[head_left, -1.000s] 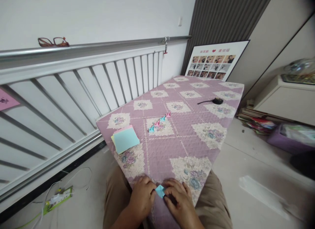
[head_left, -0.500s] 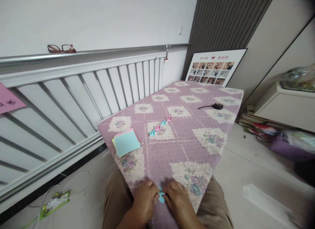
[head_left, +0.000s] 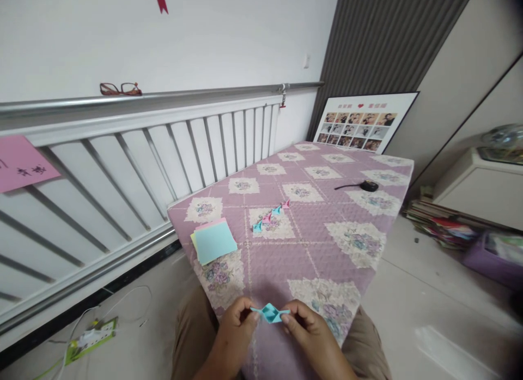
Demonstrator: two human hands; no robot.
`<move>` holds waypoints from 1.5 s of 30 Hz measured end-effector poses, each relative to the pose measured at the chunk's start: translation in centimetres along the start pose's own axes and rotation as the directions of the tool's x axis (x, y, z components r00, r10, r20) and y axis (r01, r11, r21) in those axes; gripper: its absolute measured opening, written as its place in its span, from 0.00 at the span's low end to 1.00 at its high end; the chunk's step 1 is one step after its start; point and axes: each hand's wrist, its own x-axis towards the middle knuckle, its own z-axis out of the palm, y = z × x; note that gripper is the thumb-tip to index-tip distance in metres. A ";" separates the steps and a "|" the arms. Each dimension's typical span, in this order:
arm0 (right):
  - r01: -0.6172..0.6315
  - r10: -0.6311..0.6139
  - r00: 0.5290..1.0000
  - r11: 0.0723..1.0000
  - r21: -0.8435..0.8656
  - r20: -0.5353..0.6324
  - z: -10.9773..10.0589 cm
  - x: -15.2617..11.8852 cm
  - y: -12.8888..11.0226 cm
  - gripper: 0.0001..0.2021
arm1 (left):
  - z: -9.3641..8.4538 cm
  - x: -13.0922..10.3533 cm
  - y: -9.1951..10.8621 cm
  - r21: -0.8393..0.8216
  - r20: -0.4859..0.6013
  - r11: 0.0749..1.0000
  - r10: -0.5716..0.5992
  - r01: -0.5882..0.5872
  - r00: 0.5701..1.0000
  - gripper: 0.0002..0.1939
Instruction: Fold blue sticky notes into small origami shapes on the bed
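A small light-blue folded paper boat [head_left: 270,313] is stretched between my two hands over the near end of the table. My left hand [head_left: 237,332] pinches its left point between thumb and fingers. The right point sits in the pinch of my right hand [head_left: 308,331]. The boat's middle bulges into an opened diamond shape. Farther up the cloth stands a slanting row of small folded paper pieces, blue and pink by turns, with a blue piece [head_left: 257,227] nearest and a pink piece [head_left: 286,204] farthest. To the left lies a stack of square paper sheets [head_left: 216,241], light blue on top.
A purple floral cloth [head_left: 278,260] covers the table. A black tape measure [head_left: 369,186] lies at the far right. Along the left runs a white radiator [head_left: 196,145], with glasses [head_left: 121,89] on the pipe above. A photo board [head_left: 359,121] leans at the back.
My hands have drawn apart and lifted slightly, and the blue paper between them has gone from a small flat bundle to a spread boat shape. The view has tilted a little.
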 end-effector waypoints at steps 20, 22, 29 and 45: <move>0.072 -0.052 0.995 0.968 -0.240 0.090 0.2 -1.3 3.5 0.07 | 1.8 -0.9 -3.5 0.348 0.093 0.930 0.094 -0.121 0.991 0.09; 0.099 -0.080 0.994 0.944 -0.314 0.072 0.1 -1.4 3.8 0.06 | 2.1 -1.0 -4.0 0.463 0.129 0.872 0.111 -0.159 0.985 0.10; 0.212 -0.169 0.977 0.777 -0.593 0.128 1.4 -1.4 2.3 0.09 | 2.5 -1.3 -4.5 0.570 0.158 0.795 0.143 -0.208 0.977 0.14; 0.093 0.074 0.983 0.582 -0.808 0.166 3.3 -0.5 0.7 0.14 | 2.7 -1.7 -5.3 0.651 0.246 0.677 0.239 -0.343 0.939 0.11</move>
